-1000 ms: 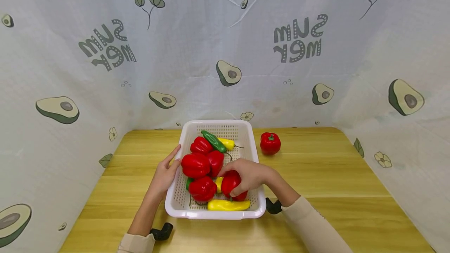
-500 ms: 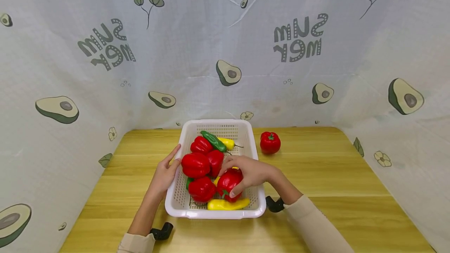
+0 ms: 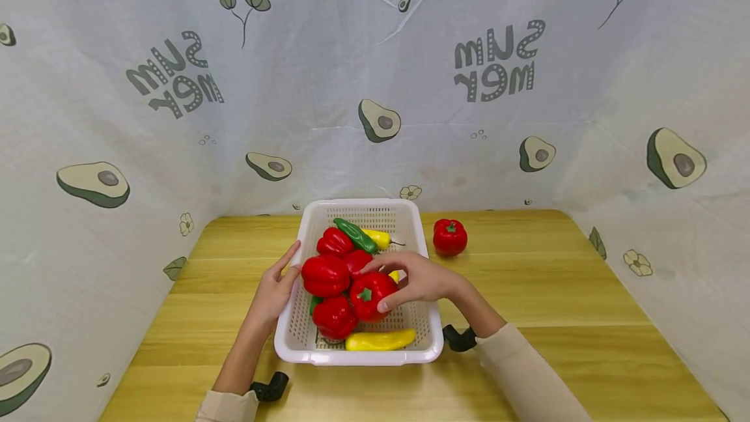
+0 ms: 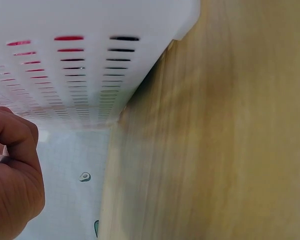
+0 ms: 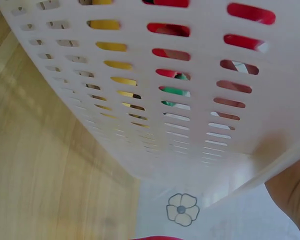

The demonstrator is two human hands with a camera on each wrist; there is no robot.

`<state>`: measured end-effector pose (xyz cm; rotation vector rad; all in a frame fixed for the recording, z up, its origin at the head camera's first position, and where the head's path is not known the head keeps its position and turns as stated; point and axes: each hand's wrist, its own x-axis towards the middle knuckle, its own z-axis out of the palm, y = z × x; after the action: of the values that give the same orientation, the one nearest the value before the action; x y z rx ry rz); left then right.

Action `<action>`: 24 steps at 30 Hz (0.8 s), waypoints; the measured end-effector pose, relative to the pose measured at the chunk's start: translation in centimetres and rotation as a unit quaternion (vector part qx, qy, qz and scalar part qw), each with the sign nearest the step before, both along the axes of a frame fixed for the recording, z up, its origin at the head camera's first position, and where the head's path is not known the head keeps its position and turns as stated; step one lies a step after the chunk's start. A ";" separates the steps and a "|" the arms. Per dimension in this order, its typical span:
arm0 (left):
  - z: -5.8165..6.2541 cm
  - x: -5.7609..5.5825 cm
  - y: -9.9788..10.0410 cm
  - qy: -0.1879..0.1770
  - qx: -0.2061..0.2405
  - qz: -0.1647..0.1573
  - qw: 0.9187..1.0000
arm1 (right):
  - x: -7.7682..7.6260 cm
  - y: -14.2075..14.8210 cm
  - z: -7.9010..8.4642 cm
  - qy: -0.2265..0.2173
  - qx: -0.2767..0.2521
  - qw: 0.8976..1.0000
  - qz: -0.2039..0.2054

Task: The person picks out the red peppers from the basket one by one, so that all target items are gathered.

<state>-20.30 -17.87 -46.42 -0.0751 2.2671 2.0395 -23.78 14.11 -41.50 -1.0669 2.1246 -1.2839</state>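
In the head view my right hand (image 3: 418,279) holds a red bell pepper (image 3: 369,298) between thumb and fingers, its green stem facing up toward me, over the white plastic basket (image 3: 417,226). Against the basket's left rim rests my left hand (image 3: 277,292), its thumb at the edge; the left wrist view shows curled fingers of the left hand (image 4: 12,170) beside the slotted wall. Several other peppers lie inside: red bell peppers (image 3: 325,275), a long green pepper (image 3: 356,235), a yellow pepper (image 3: 381,340) at the near end and another yellow pepper (image 3: 377,238) at the far end.
One red bell pepper (image 3: 450,238) stands on the wooden table (image 3: 527,292), right of the basket. A white cloth (image 3: 328,57) printed with avocados hangs behind and along both sides. Black wrist-worn pieces (image 3: 459,338) show near both sleeves.
The right hand has turned its bell pepper stem-up and shifted it leftward in the basket, next to the other red ones. The left hand stays at the rim.
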 end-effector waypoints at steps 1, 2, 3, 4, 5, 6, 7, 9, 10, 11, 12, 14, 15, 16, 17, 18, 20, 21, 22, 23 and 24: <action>0.0 0.0 0.0 0.000 -0.001 0.000 1.000 | 0.0 0.0 0.0 -0.002 -0.008 1.000 -0.005; 0.0 0.0 0.0 0.000 -0.001 0.000 1.000 | 0.1 0.1 0.0 -0.003 -0.014 1.000 -0.013; 0.0 0.0 0.0 0.000 -0.002 0.000 1.000 | 0.1 0.1 0.0 -0.005 -0.021 1.000 -0.021; 0.0 0.0 0.0 0.000 -0.003 -0.001 1.000 | 0.1 0.1 0.0 -0.009 -0.028 0.999 -0.029; -0.1 0.0 0.0 0.000 -0.004 0.000 1.000 | 0.2 0.1 0.0 -0.013 -0.036 0.999 -0.036; -0.1 -0.1 0.0 0.000 -0.004 0.000 1.000 | 0.2 0.1 -0.1 -0.016 -0.042 0.998 -0.041; -0.1 -0.1 0.0 0.000 -0.005 0.000 1.000 | 0.2 0.1 -0.1 -0.020 -0.046 0.998 -0.046; -0.2 -0.1 -0.1 0.000 -0.005 -0.002 1.000 | 0.2 0.1 -0.1 -0.025 -0.054 0.997 -0.049; -0.2 -0.2 0.0 0.000 -0.004 -0.002 1.000 | 0.3 0.1 -0.2 -0.025 -0.055 0.997 -0.050; -0.2 -0.2 0.0 0.000 -0.004 -0.001 1.000 | 0.3 0.1 -0.2 -0.025 -0.057 0.997 -0.052; -0.3 -0.2 0.0 0.000 -0.003 -0.001 1.000 | 0.3 0.2 -0.3 -0.023 -0.058 0.997 -0.054; -0.3 -0.2 0.1 0.000 -0.002 -0.002 1.000 | 0.4 0.2 -0.4 -0.021 -0.062 0.996 -0.062; -0.2 -0.2 0.1 0.000 0.000 -0.002 1.000 | 0.4 0.3 -0.4 -0.017 -0.063 0.995 -0.069; -0.2 -0.2 0.1 0.000 0.001 -0.003 1.000 | 0.4 0.3 -0.4 -0.011 -0.063 0.995 -0.076; -0.2 -0.2 0.1 0.000 0.001 -0.003 1.000 | 0.5 0.3 -0.4 -0.007 -0.065 0.995 -0.082; -0.2 -0.2 0.1 0.000 -0.001 -0.003 1.000 | 0.6 0.3 -0.4 -0.003 -0.067 0.994 -0.086; -0.1 -0.1 0.0 0.000 -0.004 -0.001 1.000 | 0.6 0.3 -0.3 0.006 -0.071 0.993 -0.095; -0.1 -0.1 0.0 -0.002 -0.006 0.001 1.000 | 0.7 0.3 -0.3 0.009 -0.074 0.992 -0.097; -0.1 -0.1 0.0 -0.002 -0.009 0.001 1.000 | 0.8 0.3 -0.2 0.010 -0.078 0.992 -0.100; -0.1 -0.1 0.0 -0.003 -0.011 0.002 1.000 | 0.8 0.4 -0.3 0.011 -0.084 0.991 -0.103; -0.1 -0.1 0.1 -0.004 -0.012 0.000 1.000 | 0.9 0.5 -0.3 0.012 -0.090 0.990 -0.106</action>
<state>-20.41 -17.81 -46.48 -0.0854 2.2876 2.0091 -22.92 14.60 -41.79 -0.9484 2.2212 -1.5967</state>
